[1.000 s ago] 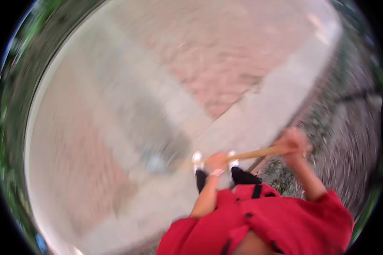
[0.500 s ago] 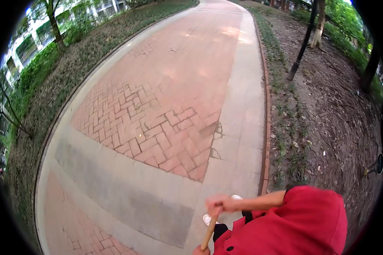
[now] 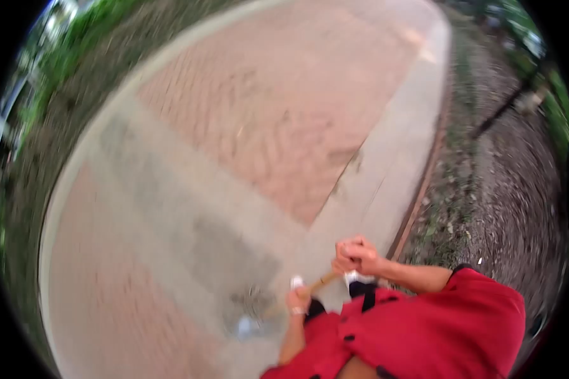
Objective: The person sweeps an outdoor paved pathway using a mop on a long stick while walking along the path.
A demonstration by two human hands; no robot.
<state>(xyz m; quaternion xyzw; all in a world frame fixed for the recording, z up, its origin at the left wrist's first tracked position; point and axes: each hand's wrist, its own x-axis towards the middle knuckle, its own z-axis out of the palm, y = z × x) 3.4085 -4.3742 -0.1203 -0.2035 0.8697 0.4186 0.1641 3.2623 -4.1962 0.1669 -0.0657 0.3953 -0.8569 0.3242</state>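
A wooden pole (image 3: 322, 281) slants across in front of my body, low in the view. My right hand (image 3: 355, 254) is wrapped round its upper end. Lower down, my left hand (image 3: 298, 299) grips the shaft, with a pale band at the wrist. Past my left hand the pole runs down to the lower left and blurs. Near that end a blurred pale-blue object (image 3: 246, 326) lies low over the grey paving, beside a dark, twiggy-looking patch (image 3: 253, 302). What these two are I cannot make out.
Red brick paving (image 3: 265, 114) with pale concrete borders (image 3: 385, 158) spreads ahead. A brick kerb (image 3: 423, 183) edges it on the right, with bare soil, plants and a dark post (image 3: 509, 108) beyond. My white shoes (image 3: 296, 282) stand on the path.
The view has tilted and swung, so the path now runs diagonally. The pole's lower part and the pale-blue object have come back into view. Both hands remain on the pole, and my left hand shows fully.
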